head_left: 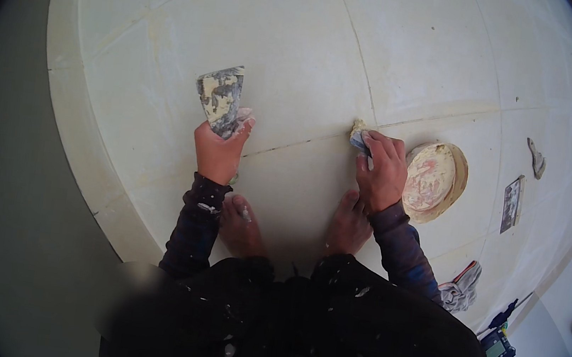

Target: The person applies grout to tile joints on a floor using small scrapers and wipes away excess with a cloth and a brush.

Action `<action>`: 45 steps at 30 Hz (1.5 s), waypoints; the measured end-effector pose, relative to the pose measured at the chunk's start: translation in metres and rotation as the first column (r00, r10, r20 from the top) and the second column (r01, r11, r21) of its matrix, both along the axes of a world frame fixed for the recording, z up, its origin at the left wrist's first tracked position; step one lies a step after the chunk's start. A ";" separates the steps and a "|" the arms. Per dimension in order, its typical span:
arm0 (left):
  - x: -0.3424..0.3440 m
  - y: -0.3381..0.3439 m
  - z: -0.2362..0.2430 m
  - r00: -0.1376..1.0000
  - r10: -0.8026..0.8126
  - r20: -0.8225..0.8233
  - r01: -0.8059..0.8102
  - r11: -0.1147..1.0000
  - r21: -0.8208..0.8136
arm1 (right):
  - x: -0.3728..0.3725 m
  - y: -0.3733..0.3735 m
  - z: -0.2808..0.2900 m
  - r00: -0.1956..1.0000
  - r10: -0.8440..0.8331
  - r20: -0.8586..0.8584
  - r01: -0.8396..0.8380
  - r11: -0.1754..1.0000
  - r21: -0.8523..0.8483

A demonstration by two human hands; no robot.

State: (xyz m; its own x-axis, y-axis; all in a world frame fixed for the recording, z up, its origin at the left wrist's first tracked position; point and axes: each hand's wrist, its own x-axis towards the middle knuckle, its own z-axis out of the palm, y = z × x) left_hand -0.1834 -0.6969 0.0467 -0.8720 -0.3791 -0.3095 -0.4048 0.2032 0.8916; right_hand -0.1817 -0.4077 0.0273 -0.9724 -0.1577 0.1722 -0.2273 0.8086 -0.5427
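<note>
My left hand (221, 148) is closed around a wide putty knife (220, 98), its blade pointing away from me and smeared with cream-coloured paste. The fingers of my right hand (382, 167) pinch a small bluish scraper (358, 139) with a lump of cream paste at its tip. That scraper is close to the corner where tile joints meet on the pale tiled floor (292, 72); whether it touches the floor I cannot tell. Just right of my right hand stands a round shallow tub (463, 173), coated inside with the same paste.
Farther right lie a small putty knife (536, 159) and a flat dark rectangular blade (511, 204). A grey cloth (459, 291) lies near my right forearm, with a device with a screen (497, 349) beyond it. A raised ledge (88, 133) curves along the left. My bare feet (349, 225) are between my arms.
</note>
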 end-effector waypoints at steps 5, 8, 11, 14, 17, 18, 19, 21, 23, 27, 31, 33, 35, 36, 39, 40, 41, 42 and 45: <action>0.003 -0.017 0.007 0.992 0.098 -0.074 -0.095 0.995 0.040 | 0.008 -0.042 -0.010 0.999 0.053 -0.015 -0.051 0.996 0.076; 0.006 -0.020 0.004 0.985 0.143 -0.094 -0.135 0.988 0.079 | 0.020 -0.069 -0.016 0.973 0.230 -0.020 -0.229 0.973 0.035; 0.005 -0.023 0.001 0.978 0.180 -0.102 -0.175 0.983 0.058 | 0.044 -0.112 -0.030 0.933 0.360 -0.006 -0.360 0.932 -0.052; 0.003 -0.028 0.001 0.982 0.169 -0.086 -0.168 0.986 0.014 | 0.048 -0.116 -0.026 0.900 0.435 0.021 -0.418 0.877 -0.235; 0.004 -0.033 -0.003 0.972 0.174 -0.160 -0.173 0.985 0.019 | 0.034 -0.089 -0.025 0.873 0.456 0.171 -0.344 0.826 -0.446; 0.005 -0.034 -0.003 0.980 0.155 -0.123 -0.152 0.988 0.035 | 0.035 -0.074 -0.022 0.882 0.397 0.254 -0.232 0.835 -0.499; 0.007 -0.036 -0.001 0.987 0.138 -0.085 -0.134 0.990 0.049 | 0.038 -0.060 -0.018 0.875 0.344 0.340 -0.116 0.832 -0.542; 0.010 -0.037 0.007 0.990 0.144 -0.009 -0.142 0.983 0.112 | 0.048 -0.035 -0.015 0.853 0.195 0.484 0.096 0.854 -0.512; 0.009 -0.036 0.007 0.989 0.135 0.057 -0.144 0.973 0.181 | 0.056 -0.006 -0.021 0.789 0.067 0.611 0.303 0.823 -0.481; 0.011 -0.035 0.013 0.989 0.121 0.082 -0.143 0.926 0.349 | 0.056 0.013 -0.014 0.812 -0.011 0.584 0.392 0.751 -0.532; 0.009 -0.033 0.019 0.994 0.025 0.104 -0.051 0.965 0.256 | 0.057 0.017 0.001 0.825 -0.095 0.557 0.468 0.667 -0.580; 0.007 -0.024 0.016 0.991 -0.055 0.121 0.032 0.982 0.186 | 0.058 0.021 0.008 0.811 -0.110 0.574 0.507 0.622 -0.596; 0.003 -0.008 0.010 0.962 -0.268 0.051 0.265 0.875 -0.405 | 0.062 0.030 0.010 0.795 -0.133 0.592 0.547 0.578 -0.605; 0.001 0.001 0.009 0.957 -0.285 0.052 0.282 0.874 -0.395 | 0.064 0.033 0.012 0.811 -0.146 0.567 0.543 0.549 -0.635; -0.004 0.035 0.003 0.751 -0.625 0.214 0.634 0.592 -0.497 | 0.071 0.045 0.018 0.811 -0.196 0.551 0.568 0.490 -0.662; -0.008 0.047 -0.001 0.658 -0.692 0.297 0.730 0.489 -0.476 | 0.074 0.048 0.021 0.802 -0.210 0.559 0.585 0.463 -0.666; -0.012 0.058 -0.004 0.553 -0.744 0.376 0.812 0.378 -0.445 | 0.076 0.052 0.022 0.798 -0.223 0.560 0.593 0.455 -0.664; -0.016 0.068 -0.008 0.540 -0.753 0.376 0.819 0.367 -0.442 | 0.078 0.056 0.024 0.798 -0.240 0.552 0.596 0.449 -0.666; -0.026 0.088 -0.017 0.460 -0.777 0.430 0.864 0.279 -0.420 | 0.084 0.060 0.026 0.788 -0.270 0.553 0.612 0.440 -0.657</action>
